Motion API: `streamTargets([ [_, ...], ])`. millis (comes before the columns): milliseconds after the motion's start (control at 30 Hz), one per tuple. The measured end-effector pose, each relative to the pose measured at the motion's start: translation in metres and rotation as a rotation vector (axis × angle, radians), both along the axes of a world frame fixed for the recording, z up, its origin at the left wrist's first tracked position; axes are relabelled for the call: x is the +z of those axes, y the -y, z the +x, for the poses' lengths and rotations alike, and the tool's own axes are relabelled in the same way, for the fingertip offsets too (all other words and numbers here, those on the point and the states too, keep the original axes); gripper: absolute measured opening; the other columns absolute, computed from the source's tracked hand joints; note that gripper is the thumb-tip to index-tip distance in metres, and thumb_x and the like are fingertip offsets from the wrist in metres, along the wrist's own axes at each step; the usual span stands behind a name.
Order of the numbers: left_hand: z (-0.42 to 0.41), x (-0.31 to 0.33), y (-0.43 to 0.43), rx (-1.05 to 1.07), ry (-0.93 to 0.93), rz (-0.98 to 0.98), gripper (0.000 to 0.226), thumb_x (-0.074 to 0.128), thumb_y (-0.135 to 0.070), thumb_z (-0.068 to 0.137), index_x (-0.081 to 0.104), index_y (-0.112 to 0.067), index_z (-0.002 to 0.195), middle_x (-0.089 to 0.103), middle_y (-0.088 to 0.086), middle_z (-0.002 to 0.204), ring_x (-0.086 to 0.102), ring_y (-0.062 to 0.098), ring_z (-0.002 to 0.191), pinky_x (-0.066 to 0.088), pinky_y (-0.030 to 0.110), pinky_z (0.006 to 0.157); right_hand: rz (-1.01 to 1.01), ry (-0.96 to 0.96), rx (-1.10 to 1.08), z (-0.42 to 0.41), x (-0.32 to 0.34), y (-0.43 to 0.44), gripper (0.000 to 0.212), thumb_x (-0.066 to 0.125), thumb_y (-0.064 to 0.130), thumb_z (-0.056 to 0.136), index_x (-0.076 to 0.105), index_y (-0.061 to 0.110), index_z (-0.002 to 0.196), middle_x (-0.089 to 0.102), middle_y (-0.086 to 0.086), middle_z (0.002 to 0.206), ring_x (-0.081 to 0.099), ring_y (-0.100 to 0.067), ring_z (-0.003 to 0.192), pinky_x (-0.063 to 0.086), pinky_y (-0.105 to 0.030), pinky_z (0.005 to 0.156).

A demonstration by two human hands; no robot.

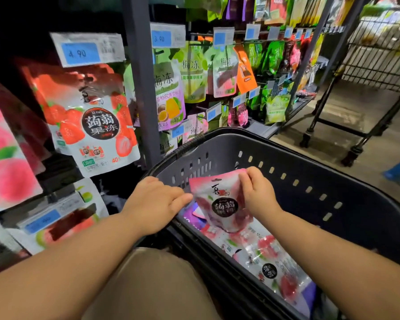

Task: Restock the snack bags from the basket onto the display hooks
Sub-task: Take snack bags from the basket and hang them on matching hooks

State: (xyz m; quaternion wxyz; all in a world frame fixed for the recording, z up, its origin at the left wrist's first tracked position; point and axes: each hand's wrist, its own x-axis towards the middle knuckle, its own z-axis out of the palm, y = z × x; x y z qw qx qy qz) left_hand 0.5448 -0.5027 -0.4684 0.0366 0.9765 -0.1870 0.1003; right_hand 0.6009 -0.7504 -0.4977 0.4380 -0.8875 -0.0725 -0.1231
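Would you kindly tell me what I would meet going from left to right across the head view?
strawberry jelly bag → left hand → pink snack bag → right hand → wire cart

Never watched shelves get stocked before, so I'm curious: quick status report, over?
Right hand pinches top of pink snack bag, above basket. Left hand, fingers straight, at bag's edge. More bags lie in basket. Nothing visible blocking the lift.

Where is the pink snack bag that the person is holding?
In the head view the pink snack bag is near the centre, over the dark basket. The right hand pinches its top right corner; the left hand is at its left edge.
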Motion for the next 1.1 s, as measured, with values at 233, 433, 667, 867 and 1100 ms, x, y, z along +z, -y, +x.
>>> streamTargets([
  [233,0.000,-0.001,0.000,-0.025,0.040,-0.004,0.085,-0.014,-0.065,0.074,0.061,-0.028,0.090,0.068,-0.005,0.085,0.053,0.014,0.079,0.019,0.024,0.079,0.033,-0.167,-0.067,-0.003,-0.017,0.009,0.027,0.066,0.028,0.093,0.048,0.008,0.088,0.056,-0.011,0.077,0.051,-0.030,0.071,0.042,-0.040,0.063],
  [433,-0.002,-0.002,0.001,-0.059,0.040,-0.061,0.072,-0.014,-0.066,0.075,0.047,-0.027,0.078,0.053,-0.005,0.072,0.054,0.015,0.080,0.019,0.025,0.082,0.099,-0.400,0.034,-0.006,-0.030,0.008,0.021,0.080,0.016,0.080,0.063,0.018,0.092,0.068,0.002,0.086,0.064,-0.019,0.082,0.053,-0.034,0.079],
  [667,-0.003,0.002,0.002,-0.025,0.021,-0.062,0.107,-0.026,-0.086,0.062,0.058,-0.025,0.087,0.064,-0.004,0.077,0.053,0.014,0.077,0.018,0.024,0.079,0.415,-0.522,0.036,-0.003,-0.016,0.010,0.015,0.066,0.015,0.093,0.069,0.001,0.096,0.074,-0.014,0.085,0.066,-0.020,0.076,0.051,-0.029,0.069],
  [867,-0.002,0.008,0.005,0.052,-0.129,-0.138,0.105,-0.018,-0.101,0.043,0.054,-0.036,0.082,0.051,-0.016,0.064,0.043,0.003,0.068,0.023,0.023,0.081,0.849,-0.465,0.197,-0.012,0.029,-0.010,0.030,0.062,0.008,0.091,0.059,-0.014,0.112,0.070,-0.026,0.099,0.069,-0.031,0.088,0.057,-0.040,0.081],
  [1100,-0.009,0.033,0.021,0.109,-0.465,-0.450,0.056,0.038,-0.099,0.053,0.055,-0.057,0.086,0.065,-0.032,0.095,0.048,-0.009,0.102,0.007,0.035,0.114,0.990,-0.386,0.369,-0.036,0.064,-0.032,0.038,0.062,0.017,0.077,0.064,-0.004,0.109,0.071,-0.022,0.102,0.070,-0.028,0.092,0.060,-0.034,0.079],
])
